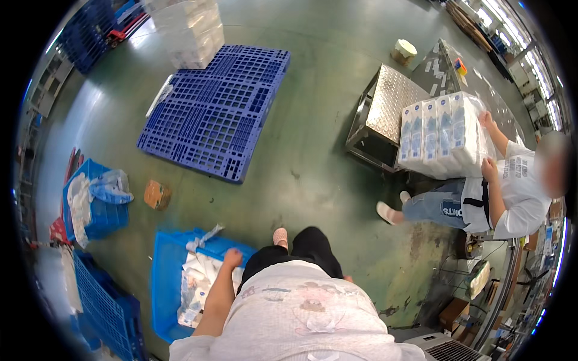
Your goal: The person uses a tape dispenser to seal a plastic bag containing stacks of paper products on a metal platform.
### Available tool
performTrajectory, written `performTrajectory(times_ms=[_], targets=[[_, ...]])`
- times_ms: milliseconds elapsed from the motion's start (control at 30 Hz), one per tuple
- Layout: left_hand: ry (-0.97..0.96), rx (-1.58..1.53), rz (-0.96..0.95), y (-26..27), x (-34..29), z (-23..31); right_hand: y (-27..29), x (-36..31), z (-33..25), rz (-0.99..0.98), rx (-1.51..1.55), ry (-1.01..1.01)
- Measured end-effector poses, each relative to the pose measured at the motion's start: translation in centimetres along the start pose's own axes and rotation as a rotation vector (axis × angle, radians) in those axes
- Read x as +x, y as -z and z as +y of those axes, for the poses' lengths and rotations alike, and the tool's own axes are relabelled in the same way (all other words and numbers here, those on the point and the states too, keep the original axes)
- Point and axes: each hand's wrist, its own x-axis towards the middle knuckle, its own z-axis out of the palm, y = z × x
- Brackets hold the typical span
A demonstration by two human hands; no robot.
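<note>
My left hand hangs over the right side of a large blue bin. Its fingers look curled in, and I see nothing in them. Inside the bin lie crumpled white plastic wrappers, and a twisted strip of clear film hangs over its far rim. Of my right hand only a sliver shows beside my right thigh; my shirt hides the rest, and its fingers cannot be made out.
Ahead lies a blue plastic pallet with stacked white packs at its far end. At right, a co-worker holds a bundle of tissue packs beside a metal step. Another blue bin and a brown roll stand left.
</note>
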Motion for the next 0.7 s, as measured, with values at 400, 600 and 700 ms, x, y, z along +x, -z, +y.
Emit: performTrajectory(times_ms=[400,600,700], targets=[[-0.104,-0.223,0.034,11.3,27.3,36.7,8.4,29.8,-23.0,-0.060,-0.068,-0.094],[-0.339,0.191,-0.006,8.2,33.7,37.9,22.4,47.3,-50.4,0.184,0.028,0.237],[-0.110,0.188,-0.110,9.0,37.2,42.6,25.8,53.9,-59.0,0.180,0.090,0.306]])
